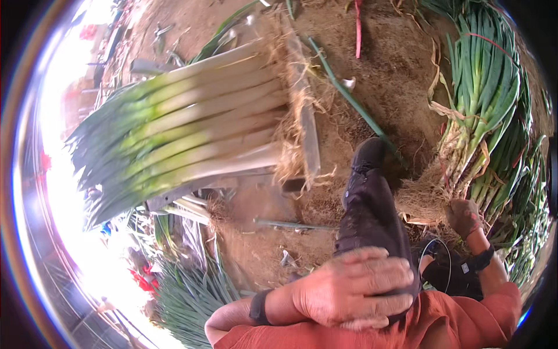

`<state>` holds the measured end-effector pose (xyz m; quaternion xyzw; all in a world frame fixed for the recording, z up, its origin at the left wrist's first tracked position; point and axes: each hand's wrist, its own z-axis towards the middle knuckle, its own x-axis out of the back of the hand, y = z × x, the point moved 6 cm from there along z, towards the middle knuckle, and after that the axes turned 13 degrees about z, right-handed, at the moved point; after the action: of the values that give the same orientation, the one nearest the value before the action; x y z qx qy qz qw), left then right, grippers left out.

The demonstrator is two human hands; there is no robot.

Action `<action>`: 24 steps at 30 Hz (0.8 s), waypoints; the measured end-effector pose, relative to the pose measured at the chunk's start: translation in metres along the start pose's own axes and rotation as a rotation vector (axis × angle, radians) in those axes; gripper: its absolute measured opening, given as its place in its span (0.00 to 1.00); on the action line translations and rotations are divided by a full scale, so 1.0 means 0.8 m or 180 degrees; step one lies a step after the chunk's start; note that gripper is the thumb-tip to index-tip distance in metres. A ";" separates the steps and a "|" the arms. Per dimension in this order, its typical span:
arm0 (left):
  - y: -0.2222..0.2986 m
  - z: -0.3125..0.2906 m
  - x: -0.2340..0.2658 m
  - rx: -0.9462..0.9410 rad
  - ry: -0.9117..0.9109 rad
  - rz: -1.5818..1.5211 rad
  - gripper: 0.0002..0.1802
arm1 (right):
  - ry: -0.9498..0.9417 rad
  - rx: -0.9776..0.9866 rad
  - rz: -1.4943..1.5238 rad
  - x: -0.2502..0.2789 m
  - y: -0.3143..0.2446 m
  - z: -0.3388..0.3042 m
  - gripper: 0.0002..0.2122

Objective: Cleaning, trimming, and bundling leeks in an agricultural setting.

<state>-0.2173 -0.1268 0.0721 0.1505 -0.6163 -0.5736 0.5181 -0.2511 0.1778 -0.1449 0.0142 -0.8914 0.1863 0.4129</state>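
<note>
My left hand [354,288] lies over my dark-trousered thigh, holding nothing, its fingers stretched out. At the right, my right hand [465,218] is closed at the root end of a tied bundle of leeks [474,116], beside its tangled pale roots. The fingertips are partly hidden there. The bundle's green tops point away from me, with a red tie round them. Left of centre, a row of cleaned leeks [215,110] lies side by side on a low stand, white shanks and roots to the right and green leaves to the left.
A metal bar [308,134] edges the stand by the roots. My shoe [369,154] rests on the soil. Loose green leaves [354,104] and a pink strip [358,29] lie ahead. More leeks [186,291] are at lower left, with others under the right bundle. Glare washes out the left side.
</note>
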 end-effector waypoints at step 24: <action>-0.464 -0.411 -0.032 0.4346 0.1894 -0.1020 0.09 | -0.0574 0.0552 -0.1014 -0.077 -0.035 -0.144 0.08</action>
<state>-0.0916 -0.3980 -0.3245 0.6735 -0.6393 -0.0686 0.3648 -0.1211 0.1833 -0.1134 0.2072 -0.8918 0.1927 0.3529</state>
